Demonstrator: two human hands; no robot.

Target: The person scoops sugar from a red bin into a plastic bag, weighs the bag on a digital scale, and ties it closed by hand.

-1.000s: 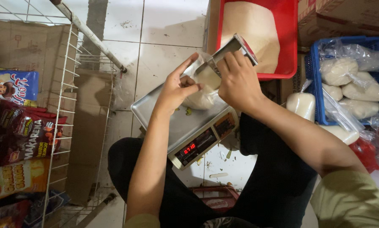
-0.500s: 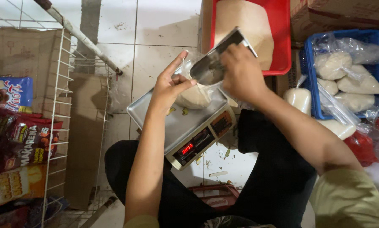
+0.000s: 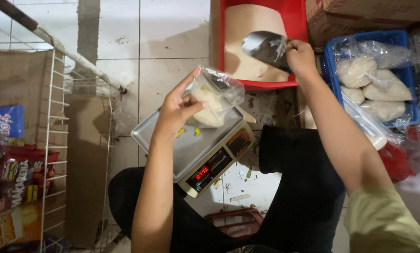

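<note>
far left: wire rack (image 3: 55,140) with snack packets (image 3: 13,178) on its shelves, colourful, contents not visible.

left hand (image 3: 174,110) pinches the rim of a clear plastic bag (image 3: 214,96), thumb and fingers closed on the edge. bag sits on the steel pan of a digital scale (image 3: 196,150), partly filled with a pale powder lump at the bottom, top open and puffed. scale rests on the tiled floor (image 3: 172,42) between the person's knees, red digits lit on its front panel.

behind the scale: red tub (image 3: 296,28) holding a big mound of the same pale powder.

right hand (image 3: 301,56) is closed around the handle of a metal scoop (image 3: 266,47), held over the red tub's near edge. cannot tell whether the scoop carries anything.

right: blue crate (image 3: 331,56) with several filled, closed clear bags (image 3: 374,84) of the pale powder, stacked touching each other. cardboard boxes (image 3: 374,11) behind it.
</note>
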